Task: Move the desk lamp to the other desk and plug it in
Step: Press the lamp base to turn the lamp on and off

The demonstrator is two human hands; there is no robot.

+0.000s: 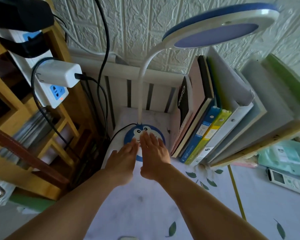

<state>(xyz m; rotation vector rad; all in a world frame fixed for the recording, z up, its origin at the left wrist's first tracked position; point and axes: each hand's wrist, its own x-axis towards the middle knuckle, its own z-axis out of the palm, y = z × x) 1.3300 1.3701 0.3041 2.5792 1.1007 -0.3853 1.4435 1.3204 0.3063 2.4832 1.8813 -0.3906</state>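
A desk lamp stands on the desk by the wall. Its round blue base (pixel 154 131) has a cartoon face, a white bendable neck (pixel 142 80) rises from it, and the round blue-and-white head (pixel 220 26) hangs at the upper right. A black cord (pixel 119 130) leaves the base to the left. My left hand (pixel 122 156) and my right hand (pixel 154 151) lie flat side by side on the near part of the base, fingers stretched out, holding nothing. A white power strip (pixel 56 96) with blue sockets hangs at the left.
Books and folders (pixel 208 122) stand right of the lamp base. A white charger (pixel 59 73) and several black cables sit at the power strip. A wooden shelf (pixel 24 135) fills the left. A remote control (pixel 287 181) and a green packet (pixel 284 156) lie at the right.
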